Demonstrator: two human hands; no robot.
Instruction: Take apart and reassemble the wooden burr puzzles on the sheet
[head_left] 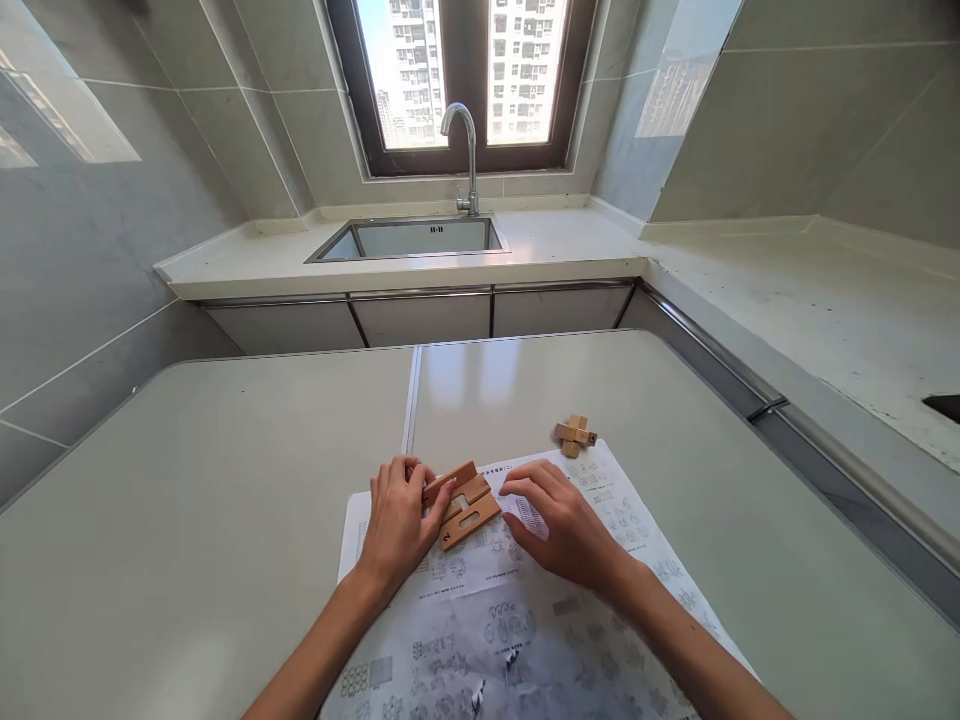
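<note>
Several flat wooden puzzle pieces (470, 522) lie together over the upper part of a printed paper sheet (487, 610); the front one has a slot and a dark mark. My left hand (397, 512) grips their left side, thumb on top and fingers behind. Just right of the pieces, my right hand (559, 515) hovers with fingers apart, holding nothing. A small assembled wooden cross-shaped puzzle (575, 435) rests at the sheet's top right corner, beyond my right hand.
The sheet lies on a pale table (225, 480) with a seam running away from me. Behind it are a white counter (570, 235), a sink (427, 237), a curved faucet (471, 150) and a window. Another counter (847, 310) runs along the right.
</note>
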